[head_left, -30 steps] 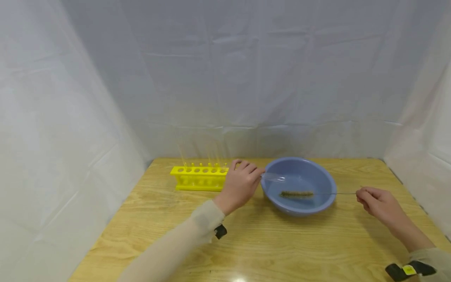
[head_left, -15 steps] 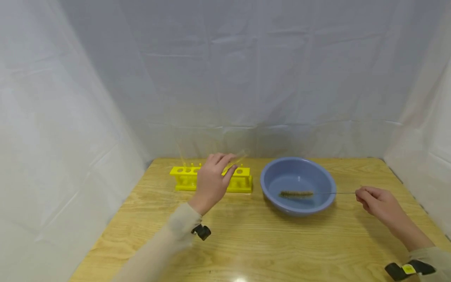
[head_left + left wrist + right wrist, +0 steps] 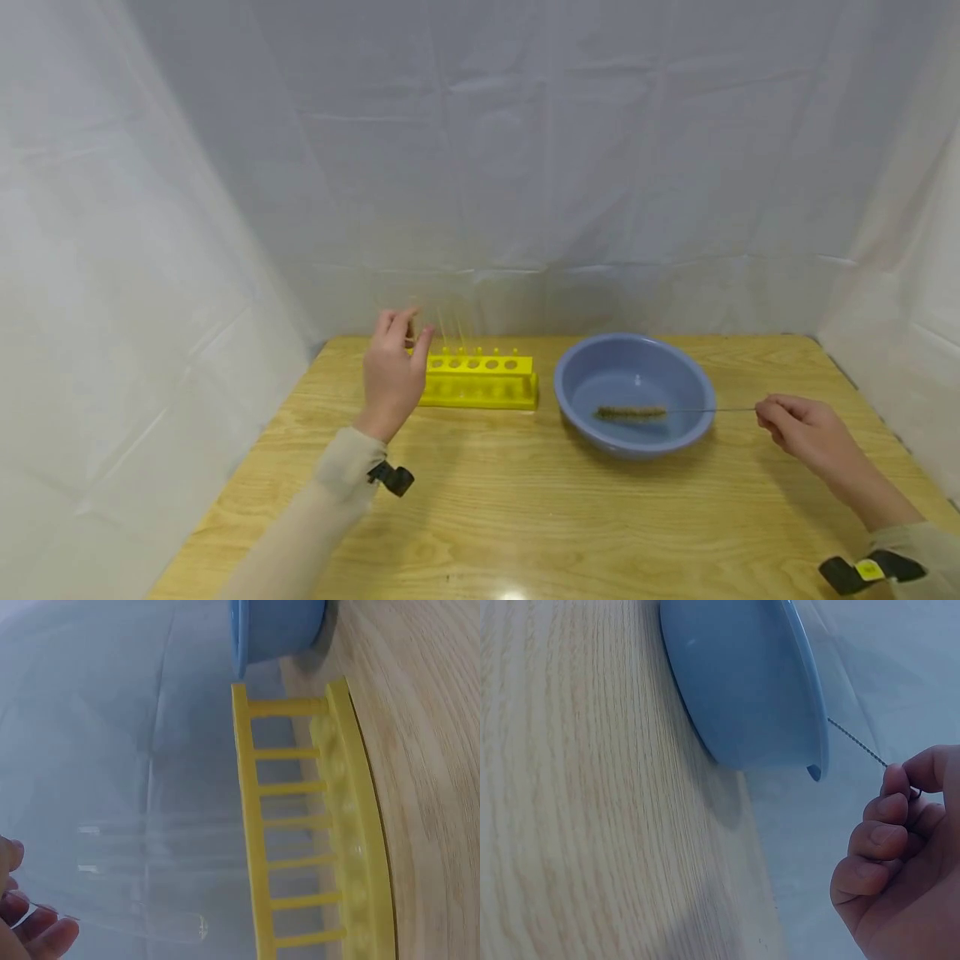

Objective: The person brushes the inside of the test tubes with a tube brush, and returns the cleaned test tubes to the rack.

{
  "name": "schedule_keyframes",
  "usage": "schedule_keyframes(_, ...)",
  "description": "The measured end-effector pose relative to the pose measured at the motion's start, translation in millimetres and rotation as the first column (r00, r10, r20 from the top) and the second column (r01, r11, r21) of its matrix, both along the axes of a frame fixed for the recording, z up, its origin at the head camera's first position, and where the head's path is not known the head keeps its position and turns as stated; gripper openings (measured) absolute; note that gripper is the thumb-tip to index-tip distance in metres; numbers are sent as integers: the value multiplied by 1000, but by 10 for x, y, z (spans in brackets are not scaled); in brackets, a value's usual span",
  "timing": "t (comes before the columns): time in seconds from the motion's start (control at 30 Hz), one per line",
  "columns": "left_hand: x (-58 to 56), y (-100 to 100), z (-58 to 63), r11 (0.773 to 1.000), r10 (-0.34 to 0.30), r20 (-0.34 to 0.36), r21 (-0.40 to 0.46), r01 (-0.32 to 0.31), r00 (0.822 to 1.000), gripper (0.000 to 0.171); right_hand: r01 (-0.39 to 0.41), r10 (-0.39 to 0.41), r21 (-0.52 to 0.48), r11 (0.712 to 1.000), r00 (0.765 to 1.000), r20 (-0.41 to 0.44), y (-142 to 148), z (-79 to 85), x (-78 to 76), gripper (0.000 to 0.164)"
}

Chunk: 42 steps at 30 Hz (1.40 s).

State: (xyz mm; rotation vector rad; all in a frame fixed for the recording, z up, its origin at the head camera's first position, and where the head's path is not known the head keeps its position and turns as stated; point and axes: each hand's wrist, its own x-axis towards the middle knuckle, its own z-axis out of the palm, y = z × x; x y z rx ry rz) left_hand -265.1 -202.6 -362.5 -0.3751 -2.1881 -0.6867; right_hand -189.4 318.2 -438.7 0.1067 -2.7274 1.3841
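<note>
My left hand (image 3: pixel 393 371) is over the left end of a yellow test tube rack (image 3: pixel 480 398), its fingers pinching a clear glass test tube (image 3: pixel 169 927). In the left wrist view the tube's rounded bottom points toward the rack's top bar and stays clear of it. Other clear test tubes (image 3: pixel 127 847) stand in the rack beside it, faint against the backdrop. My right hand (image 3: pixel 810 442) pinches the twisted wire handle of a test tube brush (image 3: pixel 632 413). The brush's bristles hang within the blue basin (image 3: pixel 701 429); in the right wrist view the basin wall hides them.
The basin stands right of the rack on the wooden table (image 3: pixel 540 508). White sheeting (image 3: pixel 495 167) encloses the back and both sides. A black camera strap (image 3: pixel 873 573) is on the right wrist.
My left hand has carried the test tube leftward from over the basin to the rack's left end, uncovering the rack's right end. The right hand and brush stay nearly still.
</note>
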Motion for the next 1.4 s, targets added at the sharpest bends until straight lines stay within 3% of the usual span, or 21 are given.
schedule_keyframes(0.3, -168, -202, -106, 997, 65, 68, 47, -68, 996, 35, -14, 14, -1, 1000, 1000, -16, -41, 0, 26, 49)
schedule_keyframes(0.7, -306, -257, -170, 990, 96, 157, 85, -110, 983, 40, -15, 15, -4, 1000, 1000, -5, -48, 14, 23, 49)
schedule_keyframes(1.07, -367, -268, -223, 964, 235, 269, 62, -260, 934, 39, -8, 9, -24, 1000, 999, 31, -48, -4, -15, 44)
schedule_keyframes(1.4, -390, -229, -245, 955, 293, 345, -68, -287, 892, 38, -17, 18, -35, 999, 999, 34, -35, -30, -32, 44)
